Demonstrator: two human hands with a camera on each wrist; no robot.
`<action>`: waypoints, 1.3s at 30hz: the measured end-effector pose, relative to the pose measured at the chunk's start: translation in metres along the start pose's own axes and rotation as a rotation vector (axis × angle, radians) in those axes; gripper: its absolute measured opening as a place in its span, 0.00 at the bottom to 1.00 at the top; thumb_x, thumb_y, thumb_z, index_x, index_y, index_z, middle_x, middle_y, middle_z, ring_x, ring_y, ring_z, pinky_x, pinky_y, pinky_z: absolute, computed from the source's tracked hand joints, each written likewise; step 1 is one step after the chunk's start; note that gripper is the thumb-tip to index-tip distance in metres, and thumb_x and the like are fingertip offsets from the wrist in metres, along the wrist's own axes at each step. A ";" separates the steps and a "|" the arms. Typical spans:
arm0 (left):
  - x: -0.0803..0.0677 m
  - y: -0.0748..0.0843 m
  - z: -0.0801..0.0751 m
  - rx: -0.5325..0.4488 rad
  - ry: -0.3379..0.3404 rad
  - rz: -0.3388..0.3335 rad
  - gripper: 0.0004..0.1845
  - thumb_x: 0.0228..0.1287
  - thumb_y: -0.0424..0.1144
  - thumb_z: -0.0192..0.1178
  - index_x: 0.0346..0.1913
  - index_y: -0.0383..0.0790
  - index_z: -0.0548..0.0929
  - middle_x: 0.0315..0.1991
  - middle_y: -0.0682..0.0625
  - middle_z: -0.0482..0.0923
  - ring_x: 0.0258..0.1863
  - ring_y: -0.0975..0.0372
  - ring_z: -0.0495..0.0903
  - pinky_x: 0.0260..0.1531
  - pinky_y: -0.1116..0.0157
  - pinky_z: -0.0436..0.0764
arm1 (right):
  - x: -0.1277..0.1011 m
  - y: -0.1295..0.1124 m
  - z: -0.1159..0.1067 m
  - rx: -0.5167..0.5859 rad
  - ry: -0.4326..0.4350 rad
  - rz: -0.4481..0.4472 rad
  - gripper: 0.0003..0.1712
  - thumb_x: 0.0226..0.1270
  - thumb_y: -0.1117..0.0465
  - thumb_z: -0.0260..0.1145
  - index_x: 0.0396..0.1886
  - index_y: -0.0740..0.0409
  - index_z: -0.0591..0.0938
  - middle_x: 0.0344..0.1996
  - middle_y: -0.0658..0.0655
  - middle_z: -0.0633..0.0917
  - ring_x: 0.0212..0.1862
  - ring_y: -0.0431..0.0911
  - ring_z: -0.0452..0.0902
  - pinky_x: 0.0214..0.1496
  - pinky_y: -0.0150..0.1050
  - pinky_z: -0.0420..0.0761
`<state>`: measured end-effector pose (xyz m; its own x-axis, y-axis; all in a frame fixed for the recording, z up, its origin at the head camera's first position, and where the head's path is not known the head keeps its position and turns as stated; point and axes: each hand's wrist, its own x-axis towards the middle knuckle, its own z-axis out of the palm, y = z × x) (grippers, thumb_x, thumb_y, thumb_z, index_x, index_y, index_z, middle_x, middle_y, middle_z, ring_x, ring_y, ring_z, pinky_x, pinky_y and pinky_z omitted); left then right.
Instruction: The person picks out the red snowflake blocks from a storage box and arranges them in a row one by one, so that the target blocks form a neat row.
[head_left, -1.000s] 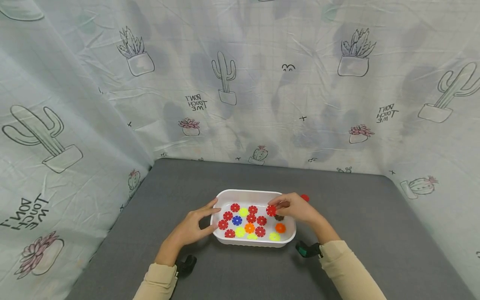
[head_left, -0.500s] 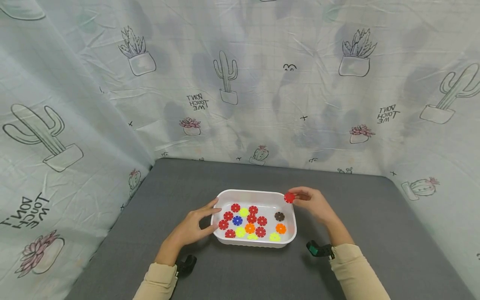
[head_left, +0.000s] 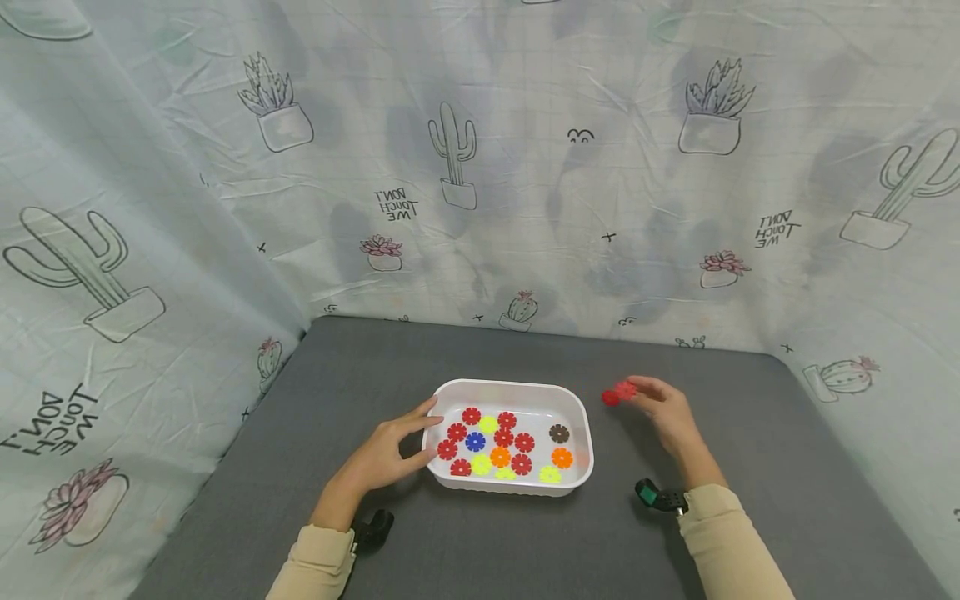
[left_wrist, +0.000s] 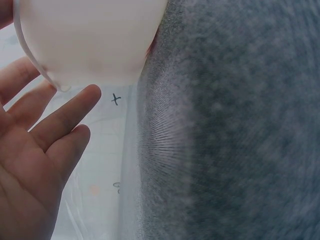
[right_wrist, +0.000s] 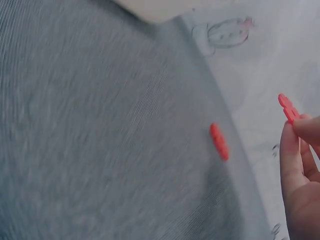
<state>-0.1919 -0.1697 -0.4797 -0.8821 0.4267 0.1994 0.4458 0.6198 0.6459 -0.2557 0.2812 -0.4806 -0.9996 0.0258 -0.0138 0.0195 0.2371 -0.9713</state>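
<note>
My right hand [head_left: 670, 417] is up off the table, right of the white plastic tub [head_left: 525, 398]. Thumb and fingertips pinch a red notched plastic disc [right_wrist: 288, 107] by its edge. A second red disc [right_wrist: 219, 142] lies on the table just beneath it; in the head view the two overlap. At the tub's left end, my left hand [head_left: 386, 454] touches the rim with fingers spread and fairly straight. Inside the tub lie loose notched discs: several red ones, several yellow ones, a blue disc [head_left: 476, 442], two orange ones and a brown disc [head_left: 558, 433].
The table [head_left: 480, 542] has a grey cloth top. A white curtain [head_left: 525, 183] printed with cacti hangs behind it and along both sides. Each wrist wears a black strapped device, the right one [head_left: 660, 497] low over the table.
My right hand has lifted a red disc out of the tub and carried it rightward over the rim, to above the red disc on the table. My left hand stays at the tub.
</note>
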 end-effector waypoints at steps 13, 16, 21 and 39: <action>0.000 0.003 -0.001 0.012 -0.009 -0.007 0.27 0.54 0.47 0.61 0.59 0.50 0.72 0.67 0.58 0.56 0.63 0.60 0.64 0.56 0.51 0.68 | 0.006 0.022 -0.005 -0.133 0.125 0.073 0.22 0.61 0.68 0.57 0.56 0.67 0.72 0.50 0.65 0.76 0.39 0.29 0.70 0.39 0.22 0.74; 0.000 0.003 -0.001 0.004 -0.010 0.005 0.27 0.54 0.47 0.61 0.59 0.49 0.72 0.67 0.57 0.56 0.63 0.60 0.63 0.56 0.51 0.69 | 0.007 0.025 -0.005 -0.161 0.141 0.103 0.22 0.62 0.67 0.56 0.57 0.66 0.72 0.54 0.67 0.73 0.44 0.35 0.70 0.38 0.21 0.72; 0.000 0.002 -0.001 -0.006 0.005 0.029 0.27 0.54 0.46 0.61 0.58 0.48 0.73 0.67 0.56 0.57 0.62 0.60 0.65 0.55 0.52 0.69 | 0.010 0.028 -0.004 -0.228 0.134 0.108 0.21 0.64 0.66 0.54 0.57 0.64 0.71 0.55 0.66 0.73 0.53 0.50 0.69 0.39 0.23 0.71; -0.002 0.000 -0.002 0.004 -0.004 0.033 0.27 0.55 0.47 0.61 0.59 0.50 0.72 0.68 0.58 0.55 0.62 0.61 0.63 0.56 0.52 0.69 | 0.008 0.025 0.002 -0.293 0.198 0.070 0.22 0.61 0.67 0.56 0.56 0.65 0.73 0.51 0.67 0.77 0.46 0.43 0.72 0.35 0.20 0.71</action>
<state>-0.1908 -0.1718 -0.4783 -0.8661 0.4498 0.2180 0.4756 0.6075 0.6362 -0.2637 0.2849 -0.5052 -0.9724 0.2331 -0.0040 0.1223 0.4953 -0.8601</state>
